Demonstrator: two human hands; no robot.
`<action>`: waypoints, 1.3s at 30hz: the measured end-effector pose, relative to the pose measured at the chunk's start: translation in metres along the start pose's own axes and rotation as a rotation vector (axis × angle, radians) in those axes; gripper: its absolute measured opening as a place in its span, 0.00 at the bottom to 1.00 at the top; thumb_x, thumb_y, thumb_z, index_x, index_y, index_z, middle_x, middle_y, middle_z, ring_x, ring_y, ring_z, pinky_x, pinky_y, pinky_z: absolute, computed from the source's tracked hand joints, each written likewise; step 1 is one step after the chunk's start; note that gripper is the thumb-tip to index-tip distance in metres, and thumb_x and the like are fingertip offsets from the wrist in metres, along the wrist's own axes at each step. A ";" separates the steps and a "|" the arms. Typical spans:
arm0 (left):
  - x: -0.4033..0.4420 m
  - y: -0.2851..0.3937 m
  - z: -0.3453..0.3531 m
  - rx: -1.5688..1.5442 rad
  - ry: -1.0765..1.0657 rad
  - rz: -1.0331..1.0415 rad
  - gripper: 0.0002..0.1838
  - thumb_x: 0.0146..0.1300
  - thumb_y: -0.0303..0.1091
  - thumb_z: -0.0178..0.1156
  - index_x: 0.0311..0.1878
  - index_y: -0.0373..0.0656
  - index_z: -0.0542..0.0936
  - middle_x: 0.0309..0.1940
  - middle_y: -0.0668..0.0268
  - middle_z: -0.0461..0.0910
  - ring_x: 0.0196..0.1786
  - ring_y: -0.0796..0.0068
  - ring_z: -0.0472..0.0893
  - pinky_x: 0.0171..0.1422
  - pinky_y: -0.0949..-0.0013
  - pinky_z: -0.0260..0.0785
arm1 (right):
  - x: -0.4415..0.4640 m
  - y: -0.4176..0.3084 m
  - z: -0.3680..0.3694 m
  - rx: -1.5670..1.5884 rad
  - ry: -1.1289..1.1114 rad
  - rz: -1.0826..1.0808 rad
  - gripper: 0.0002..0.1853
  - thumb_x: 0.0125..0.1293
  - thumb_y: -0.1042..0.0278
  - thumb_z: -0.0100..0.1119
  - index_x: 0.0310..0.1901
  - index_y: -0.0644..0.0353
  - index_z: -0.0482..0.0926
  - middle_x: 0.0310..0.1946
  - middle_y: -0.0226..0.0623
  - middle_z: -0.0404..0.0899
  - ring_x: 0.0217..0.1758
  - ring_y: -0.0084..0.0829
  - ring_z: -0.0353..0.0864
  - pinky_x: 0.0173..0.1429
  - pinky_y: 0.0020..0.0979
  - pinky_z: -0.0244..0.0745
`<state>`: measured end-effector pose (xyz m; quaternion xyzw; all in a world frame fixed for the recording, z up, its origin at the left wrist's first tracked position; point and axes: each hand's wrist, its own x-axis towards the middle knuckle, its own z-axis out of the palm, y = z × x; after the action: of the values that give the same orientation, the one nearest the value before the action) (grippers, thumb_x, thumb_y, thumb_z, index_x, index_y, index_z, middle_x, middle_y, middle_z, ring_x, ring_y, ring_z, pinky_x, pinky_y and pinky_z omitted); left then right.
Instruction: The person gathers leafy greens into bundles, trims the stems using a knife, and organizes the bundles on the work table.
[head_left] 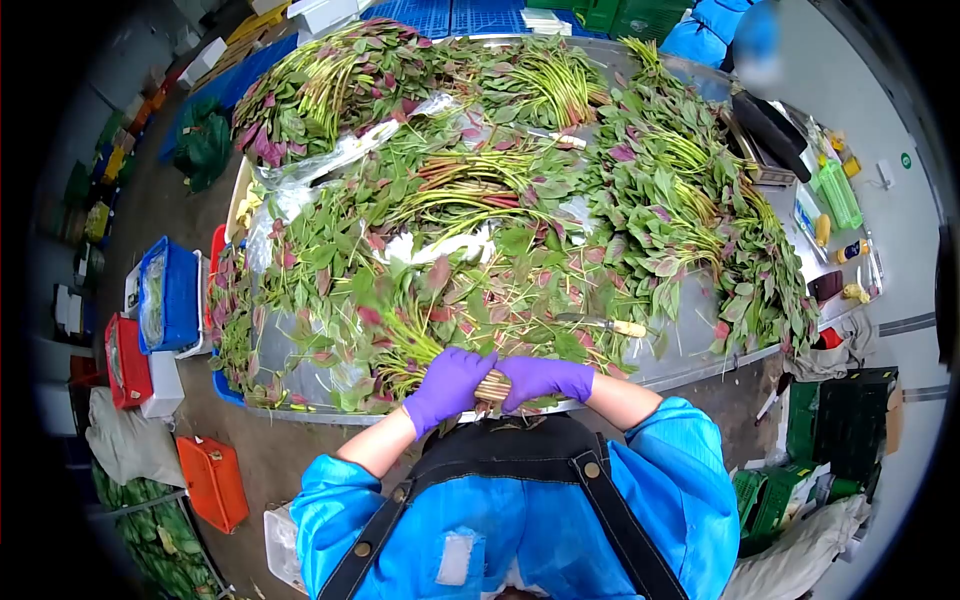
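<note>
My left hand point(447, 387), in a purple glove, is wrapped around a bunch of leafy greens point(415, 340) at the table's near edge. The bunch's leaves point away to the left, and its cut stem ends point(492, 387) show between my hands. My right hand point(545, 381), also gloved, is closed against the stem ends from the right; its fingertips are partly hidden. Just beyond it lies a knife point(628, 328) with a light handle. Loose red-and-green leaves point(480, 300) cover the tabletop in front of my hands.
Piles of greens lie on the metal table point(690, 310), at the back left point(340, 80) and along the right point(700, 200). Clear plastic point(295, 190) lies at left. Blue point(168, 295) and red crates point(128, 360) stand left. A person in blue point(700, 40) is across the table.
</note>
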<state>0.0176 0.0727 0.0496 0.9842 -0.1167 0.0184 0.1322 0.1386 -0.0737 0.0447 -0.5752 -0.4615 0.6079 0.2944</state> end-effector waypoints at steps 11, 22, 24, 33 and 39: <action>-0.004 -0.033 -0.062 -0.170 -0.092 -0.588 0.18 0.38 0.38 0.66 0.35 0.44 0.76 0.25 0.58 0.79 0.30 0.54 0.79 0.35 0.59 0.70 | -0.107 0.208 -0.048 -0.780 1.122 0.563 0.11 0.43 0.68 0.60 0.31 0.58 0.75 0.27 0.48 0.76 0.32 0.51 0.76 0.36 0.45 0.69; 0.011 -0.076 -0.024 -0.872 -0.031 -0.841 0.25 0.36 0.39 0.69 0.40 0.37 0.79 0.28 0.57 0.80 0.30 0.70 0.79 0.38 0.69 0.70 | -0.037 0.039 -0.002 -0.126 1.142 -0.110 0.19 0.52 0.62 0.65 0.44 0.56 0.71 0.28 0.42 0.78 0.31 0.40 0.80 0.36 0.34 0.73; 0.018 -0.068 -0.032 -0.858 -0.025 -0.844 0.24 0.36 0.38 0.69 0.39 0.36 0.80 0.28 0.57 0.80 0.30 0.70 0.79 0.38 0.69 0.70 | -0.016 0.011 0.003 -0.167 1.192 -0.220 0.18 0.54 0.60 0.64 0.44 0.56 0.71 0.30 0.42 0.78 0.32 0.41 0.80 0.36 0.35 0.74; 0.013 -0.056 -0.036 -0.918 0.032 -0.836 0.22 0.38 0.37 0.68 0.38 0.35 0.79 0.28 0.59 0.80 0.31 0.71 0.78 0.39 0.69 0.70 | 0.029 0.009 0.003 -0.498 1.108 -0.337 0.19 0.60 0.53 0.55 0.46 0.58 0.69 0.29 0.42 0.76 0.30 0.43 0.78 0.32 0.38 0.72; 0.000 -0.040 -0.033 -1.001 0.018 -0.796 0.20 0.38 0.35 0.67 0.36 0.35 0.79 0.26 0.61 0.79 0.30 0.72 0.77 0.38 0.69 0.69 | 0.038 0.030 0.011 -0.529 1.033 -0.280 0.21 0.58 0.53 0.57 0.45 0.61 0.69 0.27 0.45 0.76 0.28 0.45 0.77 0.30 0.40 0.71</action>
<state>0.0267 0.1195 0.0714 0.7711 0.2644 -0.0808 0.5736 0.1273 -0.0546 0.0005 -0.7838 -0.4658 0.0692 0.4049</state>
